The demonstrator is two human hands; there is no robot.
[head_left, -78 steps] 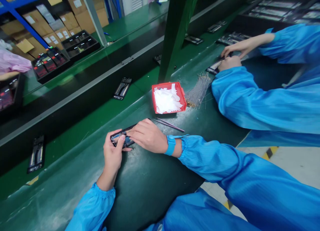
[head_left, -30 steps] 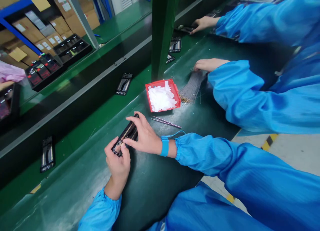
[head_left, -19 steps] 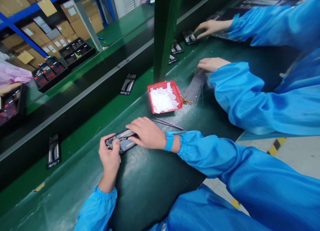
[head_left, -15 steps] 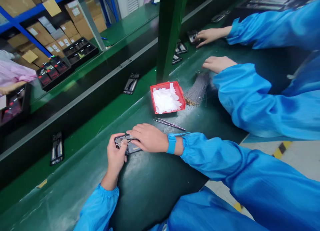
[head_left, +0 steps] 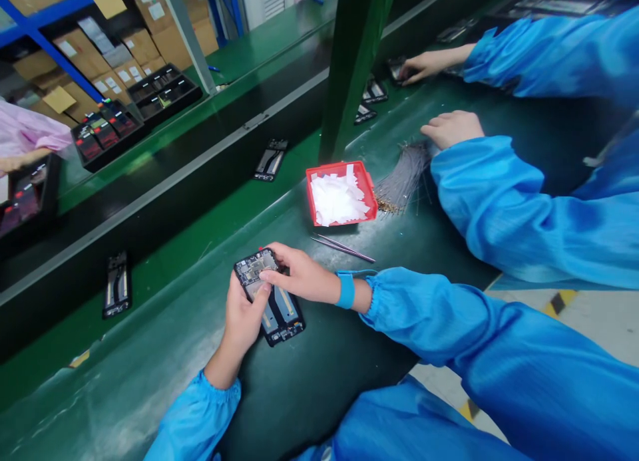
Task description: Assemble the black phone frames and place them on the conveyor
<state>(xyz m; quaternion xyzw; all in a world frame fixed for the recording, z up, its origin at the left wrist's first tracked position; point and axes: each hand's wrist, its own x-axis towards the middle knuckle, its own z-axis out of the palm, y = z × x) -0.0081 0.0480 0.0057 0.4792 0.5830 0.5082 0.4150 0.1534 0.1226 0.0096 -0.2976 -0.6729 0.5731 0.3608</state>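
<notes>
An opened phone (head_left: 282, 309), its circuit board and inner frame showing, is held between my two hands above the green bench. My left hand (head_left: 244, 311) grips its left edge, the thumb lying across the middle. From the right, my right hand (head_left: 307, 275) clasps the upper part, thumb on the circuit board and fingers behind the edge. A blue band circles my right wrist. Just beyond lie metal tweezers (head_left: 344, 248) and a red bin (head_left: 372, 211) heaped with white slips (head_left: 337, 198).
A bundle of thin grey cables (head_left: 407, 171) lies right of the bin. Other opened phones (head_left: 271, 159) sit along the green strip behind. A green post (head_left: 354, 68) rises there. At right, a co-worker's hands (head_left: 454, 128) are on the bench.
The phone has turned from lying sideways to pointing down toward me, exposing more of its inside. My right hand has shifted to its upper edge, with the thumb now on the board.
</notes>
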